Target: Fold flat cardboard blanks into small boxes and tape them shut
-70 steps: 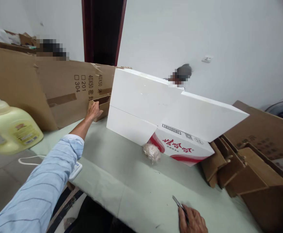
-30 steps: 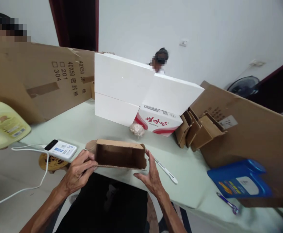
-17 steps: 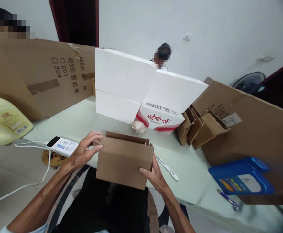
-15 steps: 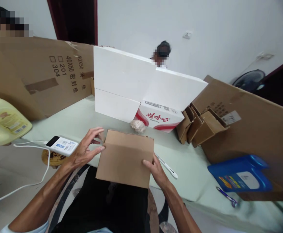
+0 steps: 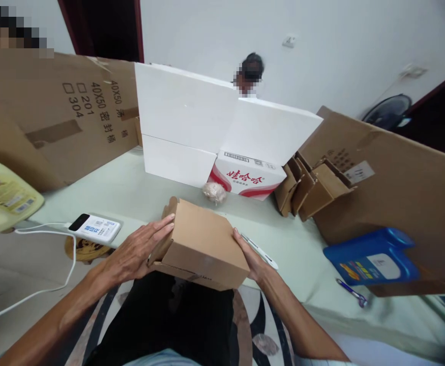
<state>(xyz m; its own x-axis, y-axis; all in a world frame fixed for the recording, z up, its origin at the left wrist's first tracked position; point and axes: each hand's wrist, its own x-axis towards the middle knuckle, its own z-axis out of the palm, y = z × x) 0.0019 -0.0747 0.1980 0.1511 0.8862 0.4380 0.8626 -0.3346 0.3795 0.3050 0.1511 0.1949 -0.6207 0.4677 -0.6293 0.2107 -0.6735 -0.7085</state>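
Note:
A small brown cardboard box [image 5: 205, 244] is held at the near edge of the pale green table [image 5: 138, 193], tilted with one broad face up. My left hand [image 5: 138, 251] presses flat against its left end flap, fingers stretched along it. My right hand [image 5: 253, 256] grips the box's right side, fingers curled under. A white pen-like tool [image 5: 260, 251] lies on the table just behind my right hand.
A white power bank [image 5: 94, 229] with a cable lies left. A yellow jug [image 5: 1, 198] stands far left, a blue jug [image 5: 375, 256] and a purple tool [image 5: 352, 293] right. White boxes [image 5: 191, 122], folded brown cartons [image 5: 314, 190] and large cardboard sheets ring the table. A person sits behind the boxes.
My left hand fetched the small box from the far left. Both hands have since turned it over at the table's edge, and the left hand now presses the end flap.

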